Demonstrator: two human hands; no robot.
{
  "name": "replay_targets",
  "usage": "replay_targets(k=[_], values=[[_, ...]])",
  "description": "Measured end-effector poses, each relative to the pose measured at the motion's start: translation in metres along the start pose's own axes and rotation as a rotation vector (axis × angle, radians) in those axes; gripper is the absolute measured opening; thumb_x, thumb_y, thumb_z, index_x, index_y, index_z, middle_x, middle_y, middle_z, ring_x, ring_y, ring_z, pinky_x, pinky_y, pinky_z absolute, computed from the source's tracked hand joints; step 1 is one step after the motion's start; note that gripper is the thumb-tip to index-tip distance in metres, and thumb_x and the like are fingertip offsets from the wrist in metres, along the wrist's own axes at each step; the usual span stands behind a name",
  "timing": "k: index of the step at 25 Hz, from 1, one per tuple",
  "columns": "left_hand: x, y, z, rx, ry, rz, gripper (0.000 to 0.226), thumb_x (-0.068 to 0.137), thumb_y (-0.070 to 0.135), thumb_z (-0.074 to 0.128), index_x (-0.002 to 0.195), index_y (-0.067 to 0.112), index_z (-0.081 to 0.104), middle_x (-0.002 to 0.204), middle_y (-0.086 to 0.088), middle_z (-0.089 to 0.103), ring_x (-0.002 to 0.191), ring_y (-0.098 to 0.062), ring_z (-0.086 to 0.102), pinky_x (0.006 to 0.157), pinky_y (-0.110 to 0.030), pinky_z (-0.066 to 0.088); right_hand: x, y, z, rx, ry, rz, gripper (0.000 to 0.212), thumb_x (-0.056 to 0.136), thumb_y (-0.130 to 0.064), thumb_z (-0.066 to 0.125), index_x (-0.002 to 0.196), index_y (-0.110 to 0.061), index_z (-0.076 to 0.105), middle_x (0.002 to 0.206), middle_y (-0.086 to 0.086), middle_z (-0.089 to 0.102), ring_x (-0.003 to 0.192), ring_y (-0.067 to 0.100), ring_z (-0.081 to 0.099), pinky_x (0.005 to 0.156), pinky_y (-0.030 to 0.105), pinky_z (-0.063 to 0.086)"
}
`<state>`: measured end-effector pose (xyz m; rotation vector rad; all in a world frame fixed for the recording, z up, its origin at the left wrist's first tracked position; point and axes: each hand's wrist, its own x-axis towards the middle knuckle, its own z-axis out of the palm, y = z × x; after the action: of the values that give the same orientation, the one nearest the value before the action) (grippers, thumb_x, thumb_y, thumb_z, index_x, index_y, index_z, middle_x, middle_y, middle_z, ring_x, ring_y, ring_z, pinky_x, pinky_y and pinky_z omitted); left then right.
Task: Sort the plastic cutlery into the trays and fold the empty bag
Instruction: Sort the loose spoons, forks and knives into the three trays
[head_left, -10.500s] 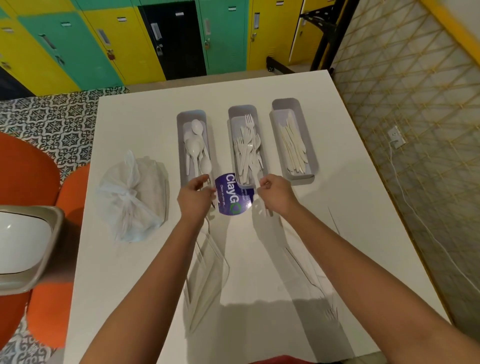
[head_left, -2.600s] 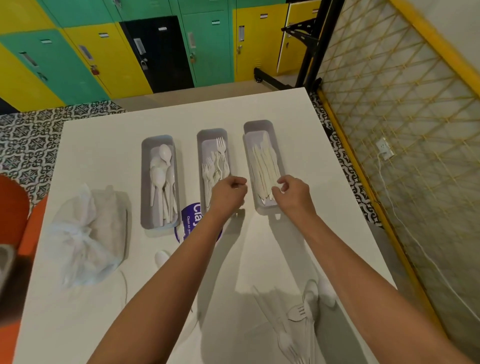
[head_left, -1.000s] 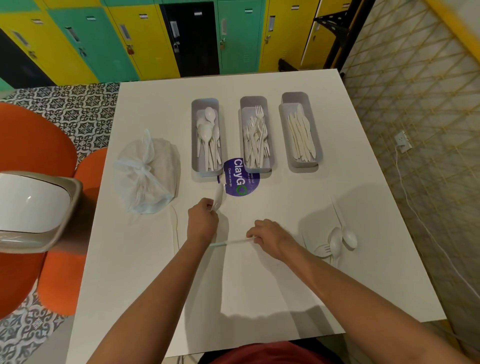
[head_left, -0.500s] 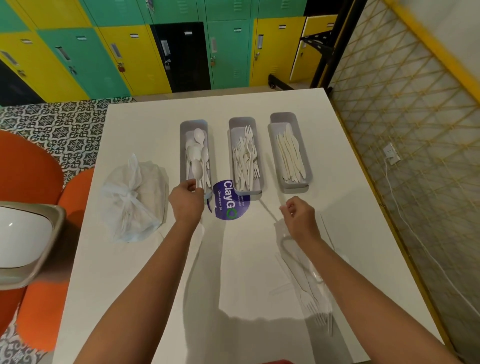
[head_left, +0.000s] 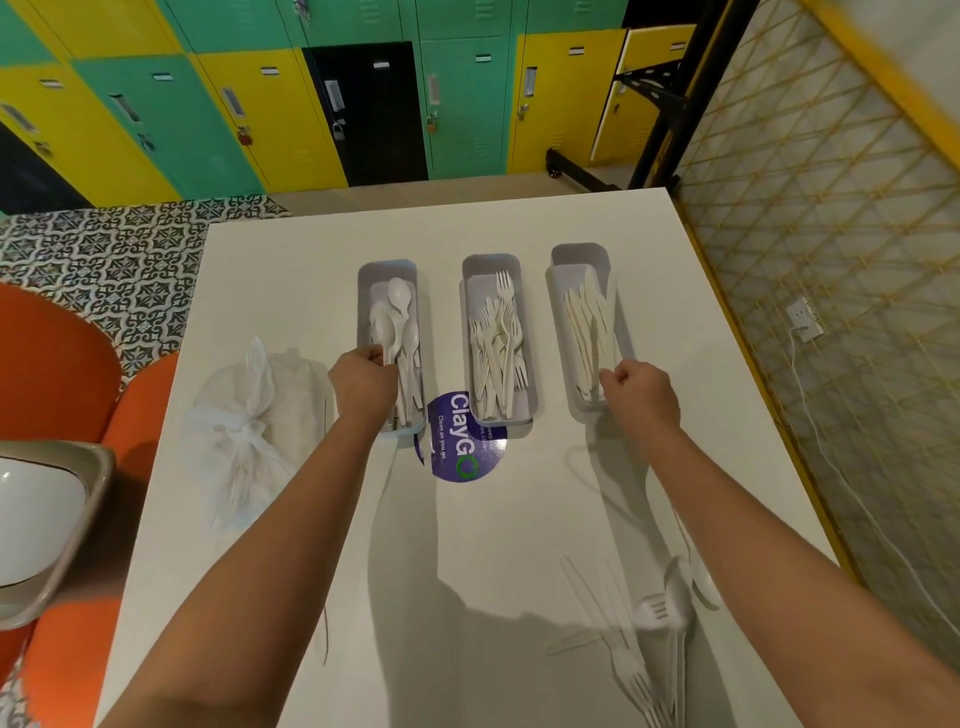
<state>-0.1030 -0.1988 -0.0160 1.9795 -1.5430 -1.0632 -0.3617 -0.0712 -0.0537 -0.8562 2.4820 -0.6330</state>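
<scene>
Three grey trays stand in a row on the white table (head_left: 519, 519): a spoon tray (head_left: 366, 280), a fork tray (head_left: 530, 332) and a knife tray (head_left: 626, 332). My left hand (head_left: 361, 384) holds a white spoon (head_left: 385, 332) over the spoon tray. Over the near end of the knife tray, my right hand (head_left: 641, 397) pinches a white knife (head_left: 596, 343). A loose pile of white cutlery (head_left: 649, 629) lies at the near right of the table.
A tied white plastic bag (head_left: 249, 415) lies left of the trays. A purple round sticker (head_left: 462, 447) sits between the spoon and fork trays. Orange chairs (head_left: 57, 374) and a bin (head_left: 47, 525) stand at the left; a mesh wall (head_left: 831, 208) runs along the right.
Both hands have moved forward from the table's middle to the trays. The left carries a spoon over the spoon tray, the right a knife over the knife tray.
</scene>
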Motion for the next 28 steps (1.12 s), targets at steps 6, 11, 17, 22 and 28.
replay_targets(k=[6, 11, 17, 22, 28], values=[[-0.004, -0.012, 0.0, 0.051, -0.071, 0.058, 0.041, 0.088, 0.009, 0.053, 0.129, 0.005, 0.053, 0.13, -0.012, 0.058, 0.117, -0.027, 0.056, 0.099, -0.028, 0.041, -0.011, -0.008, -0.002, -0.015, -0.006, -0.027, 0.041, 0.085, -0.032, 0.065, 0.121, -0.013, 0.055, 0.113, 0.007, 0.057, 0.088, 0.022, 0.058, 0.086, 0.04, 0.051], [-0.034, -0.035, -0.006, -0.02, -0.054, 0.079, 0.033, 0.084, 0.005, 0.052, 0.116, 0.004, 0.061, 0.115, -0.011, 0.065, 0.103, -0.025, 0.061, 0.091, -0.028, 0.047, -0.054, 0.003, 0.004, 0.101, -0.039, -0.16, 0.023, 0.086, -0.016, 0.06, 0.109, -0.011, 0.061, 0.093, 0.0, 0.053, 0.082, 0.016, 0.053, 0.074, 0.029, 0.046], [-0.087, -0.069, -0.009, -0.016, -0.12, 0.092, 0.026, 0.084, 0.005, 0.054, 0.108, 0.006, 0.065, 0.109, -0.009, 0.068, 0.089, -0.026, 0.064, 0.078, -0.027, 0.048, -0.104, 0.021, 0.015, 0.063, -0.105, -0.165, 0.015, 0.087, -0.014, 0.06, 0.102, -0.013, 0.062, 0.085, 0.0, 0.053, 0.077, 0.018, 0.052, 0.06, 0.021, 0.036], [-0.132, -0.094, 0.0, 0.071, -0.284, 0.136, 0.028, 0.084, 0.003, 0.056, 0.111, 0.007, 0.065, 0.113, -0.008, 0.066, 0.098, -0.023, 0.062, 0.081, -0.018, 0.039, -0.14, 0.051, 0.015, 0.038, -0.115, -0.149, 0.015, 0.084, -0.009, 0.06, 0.098, -0.011, 0.064, 0.085, 0.001, 0.054, 0.079, 0.019, 0.052, 0.069, 0.025, 0.038], [-0.186, -0.11, 0.028, 0.177, -0.507, 0.339, 0.025, 0.087, 0.007, 0.056, 0.109, 0.011, 0.066, 0.117, -0.006, 0.064, 0.087, -0.014, 0.058, 0.079, -0.018, 0.041, -0.183, 0.092, 0.005, -0.023, -0.136, -0.03, 0.014, 0.088, -0.014, 0.055, 0.1, -0.015, 0.062, 0.088, -0.002, 0.054, 0.078, 0.015, 0.052, 0.067, 0.025, 0.038]])
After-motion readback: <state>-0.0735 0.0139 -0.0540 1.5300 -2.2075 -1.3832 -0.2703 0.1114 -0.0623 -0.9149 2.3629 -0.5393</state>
